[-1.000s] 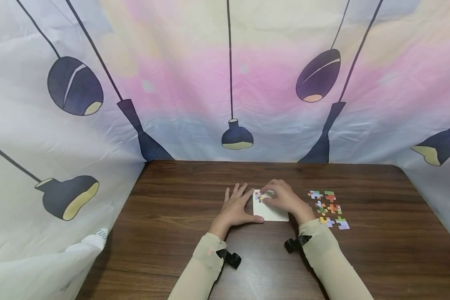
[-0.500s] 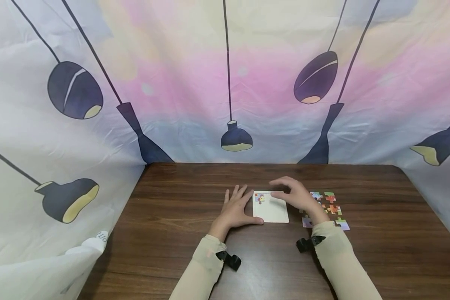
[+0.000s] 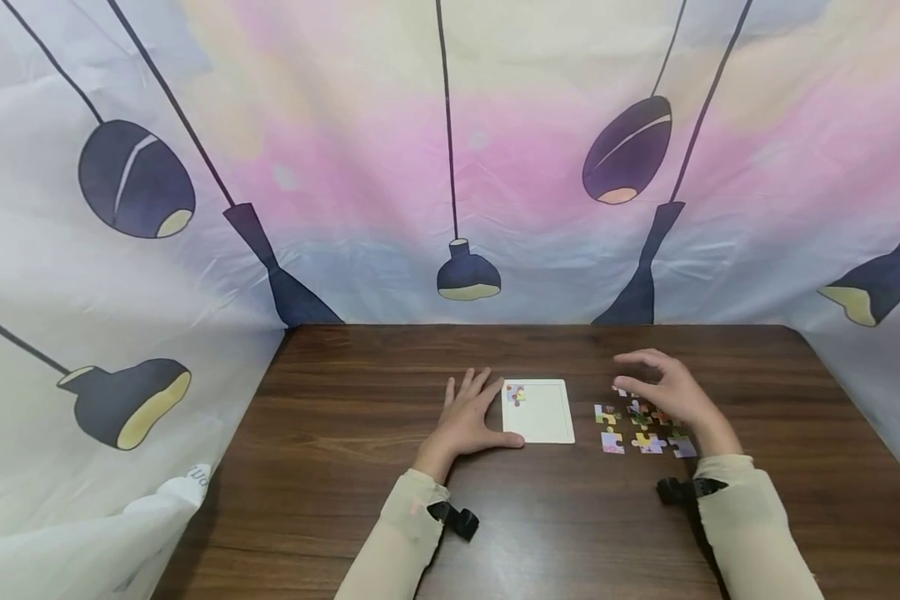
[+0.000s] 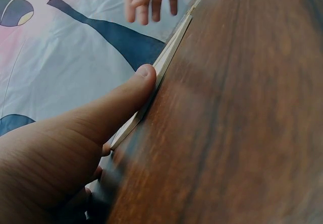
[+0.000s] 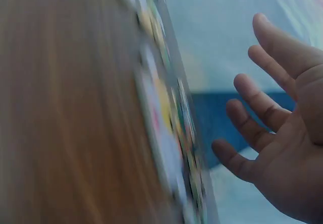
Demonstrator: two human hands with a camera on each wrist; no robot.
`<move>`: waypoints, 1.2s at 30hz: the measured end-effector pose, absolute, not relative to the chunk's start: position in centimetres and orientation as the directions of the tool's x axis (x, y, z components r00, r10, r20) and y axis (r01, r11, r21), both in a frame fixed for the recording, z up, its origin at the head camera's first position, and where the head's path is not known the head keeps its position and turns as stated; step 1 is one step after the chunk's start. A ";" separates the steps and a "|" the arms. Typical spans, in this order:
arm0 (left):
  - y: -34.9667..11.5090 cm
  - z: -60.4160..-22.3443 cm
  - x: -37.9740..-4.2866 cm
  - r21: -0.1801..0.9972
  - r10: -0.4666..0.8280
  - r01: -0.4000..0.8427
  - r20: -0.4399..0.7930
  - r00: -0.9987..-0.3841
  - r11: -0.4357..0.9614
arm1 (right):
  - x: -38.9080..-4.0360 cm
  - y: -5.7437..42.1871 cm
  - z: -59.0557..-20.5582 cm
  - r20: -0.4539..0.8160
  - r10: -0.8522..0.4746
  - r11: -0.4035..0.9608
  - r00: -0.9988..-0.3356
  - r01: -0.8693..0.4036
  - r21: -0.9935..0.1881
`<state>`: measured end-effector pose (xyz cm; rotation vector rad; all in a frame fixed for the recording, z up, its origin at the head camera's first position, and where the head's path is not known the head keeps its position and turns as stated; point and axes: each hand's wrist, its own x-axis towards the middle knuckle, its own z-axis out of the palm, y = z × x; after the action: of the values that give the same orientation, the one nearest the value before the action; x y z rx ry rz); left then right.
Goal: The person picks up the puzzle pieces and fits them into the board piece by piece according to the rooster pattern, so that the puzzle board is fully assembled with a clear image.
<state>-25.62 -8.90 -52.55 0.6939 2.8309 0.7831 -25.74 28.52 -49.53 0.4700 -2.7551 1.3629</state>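
A white square puzzle board [image 3: 547, 417] lies flat on the table, with joined colourful puzzle pieces [image 3: 516, 395] in its upper left corner. My left hand [image 3: 467, 423] rests at the board's left side, fingers spread and straight. Its thumb [image 4: 144, 72] touches the board's near edge in the left wrist view. To the right, my right hand [image 3: 671, 390] is raised over loose jigsaw pieces [image 3: 648, 443], holding nothing. In the right wrist view its fingers [image 5: 247, 118] are spread and relaxed, above the blurred pieces. The hand and wrist hide some of the pieces.
The brown wooden table [image 3: 345, 467] runs back to a printed cloth backdrop [image 3: 375, 167] with painted lamps. Black wrist cameras [image 3: 457, 521] are strapped to both sleeves. Loose pieces lie in rough rows right of the board.
My right hand has let go at the board's upper left corner and moved right, over the loose pieces. The left hand stays at the board's side.
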 end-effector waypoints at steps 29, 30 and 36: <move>-8.9 -52.7 -25.9 0.506 0.461 0.397 -0.002 -0.887 0.766 | -26.7 33.1 -51.0 0.059 -0.328 0.678 -0.943 -0.279 -0.680; -8.9 -52.7 -25.9 0.504 0.461 0.397 -0.003 -0.888 0.767 | -26.8 33.1 -51.0 0.059 -0.329 0.681 -0.942 -0.280 -0.677; -8.8 -52.7 -25.8 0.503 0.462 0.402 0.005 -0.887 0.765 | -26.9 33.0 -51.4 0.052 -0.328 0.686 -0.943 -0.276 -0.673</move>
<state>-25.84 -8.78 -52.72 0.6977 2.8386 0.7684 -26.85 33.01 -51.41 0.5293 -2.9510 1.1581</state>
